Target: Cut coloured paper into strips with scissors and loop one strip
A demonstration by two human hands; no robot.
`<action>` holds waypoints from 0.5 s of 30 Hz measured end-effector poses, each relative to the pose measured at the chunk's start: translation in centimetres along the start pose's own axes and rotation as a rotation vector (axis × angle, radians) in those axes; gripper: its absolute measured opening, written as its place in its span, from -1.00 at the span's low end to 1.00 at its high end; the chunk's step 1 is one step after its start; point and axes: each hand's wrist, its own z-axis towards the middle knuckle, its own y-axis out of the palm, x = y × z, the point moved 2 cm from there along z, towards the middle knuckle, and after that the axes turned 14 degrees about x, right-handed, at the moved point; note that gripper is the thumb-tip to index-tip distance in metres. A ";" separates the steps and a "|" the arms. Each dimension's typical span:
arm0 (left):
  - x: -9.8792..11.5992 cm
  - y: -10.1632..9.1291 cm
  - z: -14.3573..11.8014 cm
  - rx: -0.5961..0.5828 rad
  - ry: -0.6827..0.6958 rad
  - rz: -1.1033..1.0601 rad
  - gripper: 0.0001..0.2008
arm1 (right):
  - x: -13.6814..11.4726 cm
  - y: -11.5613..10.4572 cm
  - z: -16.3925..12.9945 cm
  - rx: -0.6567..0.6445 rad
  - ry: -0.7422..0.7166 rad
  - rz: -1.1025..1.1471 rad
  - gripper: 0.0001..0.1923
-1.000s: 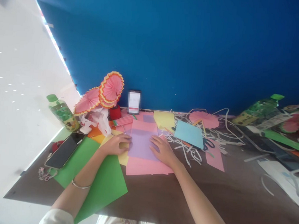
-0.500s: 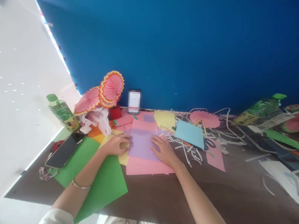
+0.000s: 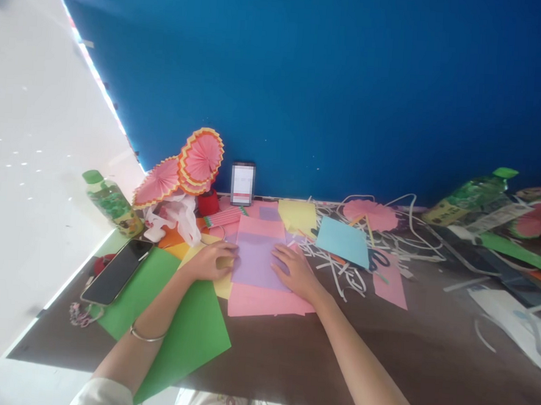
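Observation:
A sheet of purple paper (image 3: 254, 262) lies over pink paper (image 3: 255, 302) in front of me, and both my hands are at its sides. My left hand (image 3: 214, 261) has its fingers and thumb bent round to the sheet's left edge, with a gap between them. At the right edge, my right hand (image 3: 293, 268) holds the purple paper with its fingertips and thumb, which rest on top of it. Yellow paper (image 3: 222, 288) shows beneath my left hand. Green paper (image 3: 189, 332) extends under my left forearm.
A phone (image 3: 118, 272) and a green bottle (image 3: 112, 202) are on the left, near folded paper fans (image 3: 202, 161). Another phone (image 3: 243, 184) stands against the blue wall. To the right are blue paper (image 3: 343, 240), scissors (image 3: 379, 259), paper strips (image 3: 350, 281) and a second bottle (image 3: 470, 196).

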 end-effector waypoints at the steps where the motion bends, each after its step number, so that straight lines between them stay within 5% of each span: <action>1: 0.0 0.0 0.0 0.000 0.001 0.000 -0.67 | 0.0 0.0 0.0 -0.003 0.001 0.001 -0.59; 15: 0.6 0.1 0.2 0.020 0.006 0.055 -0.69 | 0.1 0.2 0.0 0.014 0.003 0.015 -0.59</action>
